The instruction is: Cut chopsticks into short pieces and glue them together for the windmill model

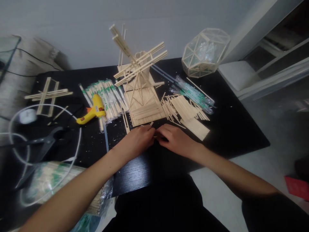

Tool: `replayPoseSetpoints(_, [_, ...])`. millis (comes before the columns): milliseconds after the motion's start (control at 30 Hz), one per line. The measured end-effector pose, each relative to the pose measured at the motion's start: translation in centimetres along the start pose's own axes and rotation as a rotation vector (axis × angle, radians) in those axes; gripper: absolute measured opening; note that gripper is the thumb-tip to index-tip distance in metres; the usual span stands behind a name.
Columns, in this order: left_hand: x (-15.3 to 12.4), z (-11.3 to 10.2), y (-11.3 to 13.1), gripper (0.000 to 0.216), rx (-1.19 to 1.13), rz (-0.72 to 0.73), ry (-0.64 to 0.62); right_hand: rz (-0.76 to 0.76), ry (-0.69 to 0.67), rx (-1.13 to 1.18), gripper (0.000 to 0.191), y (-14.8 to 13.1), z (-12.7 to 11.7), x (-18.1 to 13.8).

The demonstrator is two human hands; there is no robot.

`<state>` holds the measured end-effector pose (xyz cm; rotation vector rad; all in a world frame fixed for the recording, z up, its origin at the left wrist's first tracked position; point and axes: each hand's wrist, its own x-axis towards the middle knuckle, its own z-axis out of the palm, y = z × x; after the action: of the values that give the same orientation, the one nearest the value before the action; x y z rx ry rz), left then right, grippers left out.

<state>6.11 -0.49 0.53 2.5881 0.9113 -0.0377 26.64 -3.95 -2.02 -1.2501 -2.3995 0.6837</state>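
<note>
My left hand (141, 138) and my right hand (174, 139) meet over the near part of the black table, fingertips almost touching. Both are closed in a pinch, with a pale bit of wooden stick (155, 137) showing between them; the fingers hide most of it. Just beyond them stands a windmill model (141, 69) made of wooden sticks, its crossed blades tilted upward. Its slatted base (135, 120) carries a row of loose sticks. Right of the base, flat stick panels (195, 128) lie over a pile of short sticks (169, 109).
A yellow glue gun (95, 109) rests on wrapped chopsticks (108, 93) at left. Farther left are a crossed-stick piece (48, 93), pliers (47, 141) and a looped white cable (79, 151). Plastic wrappers (193, 95) and a faceted stick-framed container (205, 53) are at back right.
</note>
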Motion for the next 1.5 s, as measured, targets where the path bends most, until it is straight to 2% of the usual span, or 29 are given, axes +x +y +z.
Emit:
replayPoseSetpoints(367, [-0.3,0.2,-0.1,0.010,0.005,-0.002,0.038,0.061,0.010,0.002,0.016,0.8,-1.4,-1.6])
replayPoseSetpoints(667, [-0.8,-0.2,-1.1,0.011,-0.129,-0.057,-0.014,0.075,0.015,0.025,0.017,0.8,-1.4,-1.7])
replayPoseSetpoints(1133, [-0.7,-0.4,-1.1,0.012,-0.149,-0.116,-0.044,0.074,0.018,0.009,0.016,0.8,-1.3,-1.8])
replayPoseSetpoints(1500, [-0.7,-0.2,-1.4,0.012,-0.149,-0.109,-0.037,0.046,-0.005,0.003,0.013,0.6,-1.6,-1.6])
